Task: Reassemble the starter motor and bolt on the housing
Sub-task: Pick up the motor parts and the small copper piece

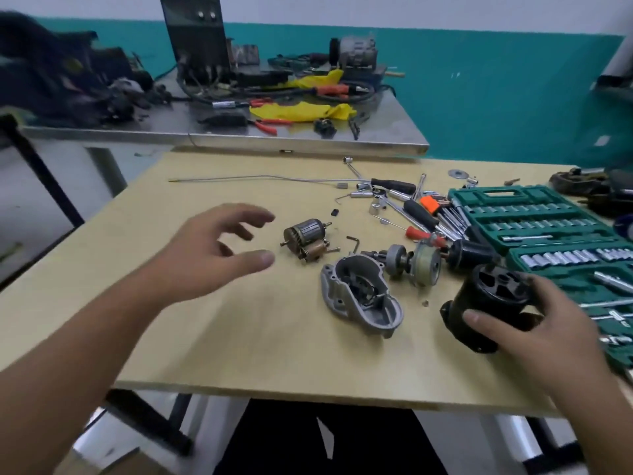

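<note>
Now picking parts: right hand gripping the black motor case, left hand spread wide and empty near the armature, probably next to grab.

My two bare hands at work

My left hand is hovering, fingers spread wide; my right hand is curling closed in a grip.

Right hand around, seemingly, motor casing
</note>
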### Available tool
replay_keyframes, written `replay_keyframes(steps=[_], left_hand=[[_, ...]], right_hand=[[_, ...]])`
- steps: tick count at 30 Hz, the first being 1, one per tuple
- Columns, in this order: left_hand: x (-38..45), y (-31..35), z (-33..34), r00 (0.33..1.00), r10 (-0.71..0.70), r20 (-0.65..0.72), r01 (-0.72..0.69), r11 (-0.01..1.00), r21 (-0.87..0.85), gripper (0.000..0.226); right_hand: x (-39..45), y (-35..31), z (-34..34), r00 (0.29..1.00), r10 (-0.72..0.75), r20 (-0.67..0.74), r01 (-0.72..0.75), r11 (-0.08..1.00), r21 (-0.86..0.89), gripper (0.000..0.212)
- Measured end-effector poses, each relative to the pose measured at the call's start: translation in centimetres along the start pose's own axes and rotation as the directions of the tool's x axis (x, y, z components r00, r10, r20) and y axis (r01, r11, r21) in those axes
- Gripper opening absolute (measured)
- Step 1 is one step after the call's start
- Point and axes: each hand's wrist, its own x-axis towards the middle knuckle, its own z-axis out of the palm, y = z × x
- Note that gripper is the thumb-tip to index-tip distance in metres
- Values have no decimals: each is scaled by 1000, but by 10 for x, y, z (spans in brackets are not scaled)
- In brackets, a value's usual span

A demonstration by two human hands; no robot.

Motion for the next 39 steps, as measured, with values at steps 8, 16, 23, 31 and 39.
replay_keyframes(steps=[8, 16, 23, 31, 39], left_hand=[[110, -47, 94, 982, -60, 177, 14, 967, 253, 86], [114, -60, 106, 992, 9, 128, -31, 986, 164, 57], [110, -66, 101, 996, -6, 88, 2, 999, 43, 51], [108, -67, 87, 996, -30, 79, 22, 994, 104, 77], [68, 6, 106, 650, 653, 388, -710, 704, 3, 97]], right_hand=[[4, -11, 47, 995, -70, -74, 73, 997, 28, 74], [24, -28, 70, 988, -153, -15, 151, 987, -55, 69], [47, -38, 95, 981, -191, 43, 192, 981, -12, 70], [44, -40, 93, 964, -192, -183, 226, 956, 185, 58], [88, -109, 74, 901, -284, -327, 391, 858, 333, 39]])
